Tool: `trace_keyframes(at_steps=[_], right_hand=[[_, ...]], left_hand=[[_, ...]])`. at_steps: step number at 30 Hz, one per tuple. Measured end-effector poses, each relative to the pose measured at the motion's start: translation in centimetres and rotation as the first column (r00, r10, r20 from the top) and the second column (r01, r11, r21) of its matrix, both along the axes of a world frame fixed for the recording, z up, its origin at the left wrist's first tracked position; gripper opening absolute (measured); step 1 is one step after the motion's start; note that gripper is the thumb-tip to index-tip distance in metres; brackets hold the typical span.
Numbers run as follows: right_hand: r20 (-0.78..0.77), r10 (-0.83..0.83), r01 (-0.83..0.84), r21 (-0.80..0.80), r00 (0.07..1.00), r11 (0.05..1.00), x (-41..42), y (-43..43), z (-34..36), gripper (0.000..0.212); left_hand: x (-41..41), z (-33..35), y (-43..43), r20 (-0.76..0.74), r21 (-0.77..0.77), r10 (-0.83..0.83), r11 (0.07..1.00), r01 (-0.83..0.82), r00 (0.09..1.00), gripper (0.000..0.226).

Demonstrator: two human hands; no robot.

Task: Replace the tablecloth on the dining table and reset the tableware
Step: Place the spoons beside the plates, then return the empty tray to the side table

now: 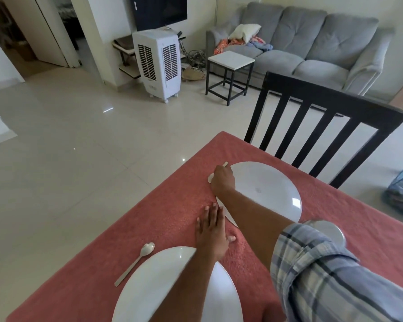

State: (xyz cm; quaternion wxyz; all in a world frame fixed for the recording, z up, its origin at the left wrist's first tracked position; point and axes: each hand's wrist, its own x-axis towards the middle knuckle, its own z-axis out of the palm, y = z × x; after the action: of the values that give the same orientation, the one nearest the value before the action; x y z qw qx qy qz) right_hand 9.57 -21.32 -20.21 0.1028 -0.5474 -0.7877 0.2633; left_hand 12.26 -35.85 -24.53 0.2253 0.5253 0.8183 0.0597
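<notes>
Step in hand, as I read it: laying the far spoon (211, 178) beside the far plate (268, 189). The red tablecloth (172, 205) is on and lies flat.

The right hand (222, 180) reaches across from the plaid sleeve (323, 275), its grip closed round the far spoon's middle. The fingertips are hidden under the hand. The left hand (211, 231) lies flat on the cloth between the two plates, fingers straight, grip apart, holding nothing. Its fingertips sit just beside the far plate's near rim.

The far spoon is at the far plate's left edge, low down; cannot tell if it touches the cloth. Only two bits show: the bowl at the hand's left, and the handle end past the knuckles. The long axis runs near-left to far-right, with the bowl toward the camera side and the handle toward the chair (312, 117).

For reference, the near spoon (135, 263) lies just beside the left rim of the near plate (154, 282), bowl pointing away from the person.

To do it well:
- Put the spoon fully on the cloth, not riding the rim.
- Line it up along the plate's side and match the near setting's spacing.
- Release straight up so nothing drags.
- The flat left hand likely pins the cloth against wrinkling; worth keeping it there.
- Risk: the right forearm crosses the far plate's near edge and could nudge it.
</notes>
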Motion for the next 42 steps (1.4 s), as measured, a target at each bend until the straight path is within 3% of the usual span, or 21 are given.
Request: trace_keyframes(at_steps=[9,12,17,22,25,29,33,35,38,42], right_hand=[[0.034,0.104,-0.102,-0.066,0.994,0.993,3.2,-3.5,4.5,0.023],[0.034,0.14,-0.135,-0.115,0.99,0.984,5.7,-4.6,7.2,0.025],[0.013,0.185,-0.179,-0.195,0.983,0.964,10.8,-6.9,11.6,0.02],[-0.117,0.161,-0.174,-0.111,0.98,0.979,16.3,-10.5,16.4,0.019],[-0.187,0.139,-0.151,-0.049,0.972,0.987,20.9,-13.9,18.4,0.016],[-0.313,0.079,-0.089,-0.018,0.946,0.996,28.8,-19.0,18.9,0.014],[-0.372,-0.115,0.106,-0.044,0.921,0.993,40.4,-25.1,16.4,0.013],[-0.35,-0.213,0.198,-0.08,0.912,0.977,45.5,-27.7,14.5,0.015],[-0.196,-0.412,0.417,-0.016,0.89,0.909,54.6,-32.2,11.6,0.023],[0.039,-0.693,0.685,0.116,0.72,0.719,64.0,-37.4,9.4,0.042]], left_hand=[[-0.2,2.0,0.4,0.07,-0.073,-0.009,0.997,0.014,0.998,0.086],[-0.1,3.9,-0.2,0.056,-0.057,-0.029,0.998,0.032,0.998,0.075],[2.7,7.7,-2.7,0.038,0.082,0.037,0.996,-0.04,0.999,0.048],[6.0,13.2,-4.8,-0.028,0.293,0.076,0.954,-0.064,0.997,0.03],[9.6,16.9,-7.0,0.04,0.491,0.122,0.862,-0.126,0.992,0.025],[17.2,20.0,-11.7,0.179,0.686,0.04,0.711,-0.154,0.983,0.02],[26.9,17.0,-18.2,0.223,0.604,-0.023,0.788,-0.12,0.975,0.018],[30.4,13.8,-20.3,0.298,0.385,-0.023,0.918,-0.098,0.954,0.028],[36.0,10.1,-23.8,0.348,0.022,0.08,0.995,-0.093,0.934,0.059],[39.4,7.4,-27.3,0.305,-0.009,0.137,0.99,-0.142,0.942,0.05]])
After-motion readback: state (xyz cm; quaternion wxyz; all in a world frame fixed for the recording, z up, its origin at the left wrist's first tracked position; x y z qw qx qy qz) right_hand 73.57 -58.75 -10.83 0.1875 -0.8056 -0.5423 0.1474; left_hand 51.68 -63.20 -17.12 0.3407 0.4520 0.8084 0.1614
